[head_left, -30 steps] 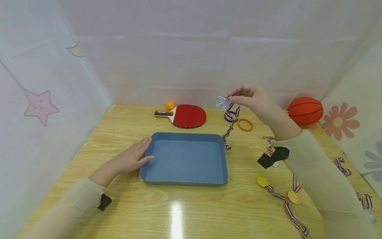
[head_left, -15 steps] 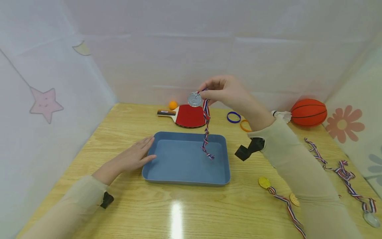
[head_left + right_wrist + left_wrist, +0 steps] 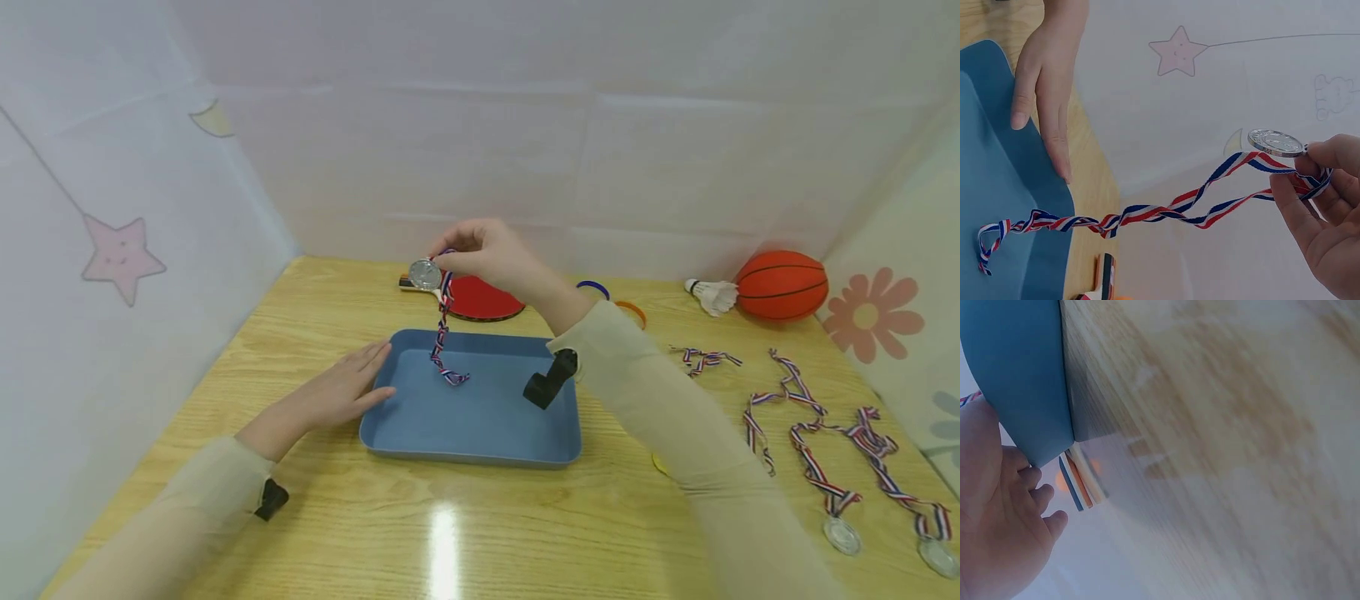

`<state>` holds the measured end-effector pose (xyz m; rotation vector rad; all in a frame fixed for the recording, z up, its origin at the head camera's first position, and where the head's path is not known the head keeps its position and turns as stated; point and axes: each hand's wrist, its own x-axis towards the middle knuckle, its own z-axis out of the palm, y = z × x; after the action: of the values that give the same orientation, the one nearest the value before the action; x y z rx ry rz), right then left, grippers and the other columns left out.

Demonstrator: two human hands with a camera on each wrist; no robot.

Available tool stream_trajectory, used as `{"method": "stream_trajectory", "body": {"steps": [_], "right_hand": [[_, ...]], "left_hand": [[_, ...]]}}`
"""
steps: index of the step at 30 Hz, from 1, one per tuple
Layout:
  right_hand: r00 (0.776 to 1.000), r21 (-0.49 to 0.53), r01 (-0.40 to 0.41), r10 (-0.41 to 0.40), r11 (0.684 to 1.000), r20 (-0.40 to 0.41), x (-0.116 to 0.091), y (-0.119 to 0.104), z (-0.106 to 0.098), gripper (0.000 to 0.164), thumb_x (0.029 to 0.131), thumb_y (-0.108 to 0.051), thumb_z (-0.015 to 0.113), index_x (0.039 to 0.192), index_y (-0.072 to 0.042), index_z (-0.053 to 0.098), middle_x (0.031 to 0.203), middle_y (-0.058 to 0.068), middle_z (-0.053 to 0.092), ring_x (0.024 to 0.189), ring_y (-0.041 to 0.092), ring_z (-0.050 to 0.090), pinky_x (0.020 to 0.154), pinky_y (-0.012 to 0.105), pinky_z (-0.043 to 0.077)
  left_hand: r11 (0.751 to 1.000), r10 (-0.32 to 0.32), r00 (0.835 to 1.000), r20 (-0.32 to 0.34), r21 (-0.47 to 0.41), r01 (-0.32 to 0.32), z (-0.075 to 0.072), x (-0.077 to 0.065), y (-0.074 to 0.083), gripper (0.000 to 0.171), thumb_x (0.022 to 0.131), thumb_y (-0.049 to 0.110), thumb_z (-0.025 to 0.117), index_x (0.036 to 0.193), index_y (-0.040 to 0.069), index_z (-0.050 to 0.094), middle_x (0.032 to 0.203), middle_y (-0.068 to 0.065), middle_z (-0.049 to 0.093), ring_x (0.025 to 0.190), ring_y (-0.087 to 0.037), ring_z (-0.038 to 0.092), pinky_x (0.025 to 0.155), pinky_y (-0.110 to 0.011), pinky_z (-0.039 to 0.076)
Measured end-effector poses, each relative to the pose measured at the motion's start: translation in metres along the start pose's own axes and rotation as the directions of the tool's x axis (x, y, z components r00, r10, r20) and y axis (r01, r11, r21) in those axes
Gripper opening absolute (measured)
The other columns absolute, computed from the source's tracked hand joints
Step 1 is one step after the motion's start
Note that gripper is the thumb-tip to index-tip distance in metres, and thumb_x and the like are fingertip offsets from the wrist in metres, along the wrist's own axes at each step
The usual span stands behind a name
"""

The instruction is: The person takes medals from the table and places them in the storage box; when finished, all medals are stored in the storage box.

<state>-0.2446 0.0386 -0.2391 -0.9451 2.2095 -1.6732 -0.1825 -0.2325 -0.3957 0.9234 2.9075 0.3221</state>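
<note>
My right hand (image 3: 495, 258) is raised above the far left part of the blue tray (image 3: 480, 421). Between thumb and fingers it pinches a silver medal (image 3: 425, 274) near the top of its ribbon. The twisted red, white and blue ribbon (image 3: 1154, 211) hangs down, its end over the tray's inside; whether it touches the bottom I cannot tell. My left hand (image 3: 341, 390) rests on the tray's left rim, fingers straight and thumb over the edge. In the right wrist view that same left hand (image 3: 1047, 81) lies along the tray's side.
Behind the tray lies a red table tennis paddle (image 3: 483, 298), partly covered by my right hand. Blue (image 3: 593, 289) and orange (image 3: 632, 313) wristbands, a shuttlecock (image 3: 712, 296) and a basketball (image 3: 782, 286) stand farther right. Several ribboned medals, one silver medal (image 3: 842, 535) among them, lie at right.
My right hand has carried the silver medal leftward from beside the wristbands, past the paddle, to above the tray's far left part. My left hand has stayed on the rim.
</note>
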Motion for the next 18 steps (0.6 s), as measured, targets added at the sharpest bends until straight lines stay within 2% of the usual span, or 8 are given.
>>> {"method": "stream_trajectory", "body": {"steps": [8, 12, 18], "right_hand": [[0.999, 0.052, -0.034, 0.034, 0.998, 0.007, 0.013, 0.019, 0.023, 0.012, 0.087, -0.008, 0.063, 0.097, -0.002, 0.066, 0.094, 0.01, 0.064, 0.084, 0.024, 0.06, 0.078, 0.031, 0.051], [0.992, 0.055, -0.113, 0.11, 0.992, 0.061, 0.011, 0.036, 0.035, 0.012, 0.088, -0.01, 0.063, 0.097, -0.002, 0.065, 0.097, 0.009, 0.062, 0.087, 0.022, 0.06, 0.081, 0.03, 0.051], [0.966, 0.031, -0.214, 0.206, 0.976, 0.158, 0.005, 0.067, 0.053, 0.013, 0.088, -0.011, 0.063, 0.097, -0.002, 0.065, 0.094, 0.009, 0.064, 0.086, 0.021, 0.06, 0.081, 0.031, 0.051]], "left_hand": [[1.0, 0.002, 1.0, 0.004, -0.002, -0.002, 0.0, 0.002, 0.002, 0.073, 0.097, 0.042, 0.04, 0.142, -0.01, 0.016, 0.147, -0.027, 0.016, 0.133, -0.04, 0.016, 0.106, -0.053, 0.018], [1.0, -0.007, 1.0, 0.012, -0.012, 0.007, 0.001, 0.002, 0.002, 0.073, 0.097, 0.043, 0.039, 0.143, -0.01, 0.015, 0.147, -0.026, 0.016, 0.134, -0.04, 0.016, 0.106, -0.053, 0.017], [1.0, -0.011, 1.0, 0.018, -0.021, 0.011, 0.001, 0.001, 0.002, 0.073, 0.098, 0.043, 0.038, 0.144, -0.008, 0.013, 0.148, -0.024, 0.015, 0.134, -0.038, 0.016, 0.106, -0.053, 0.017]]}}
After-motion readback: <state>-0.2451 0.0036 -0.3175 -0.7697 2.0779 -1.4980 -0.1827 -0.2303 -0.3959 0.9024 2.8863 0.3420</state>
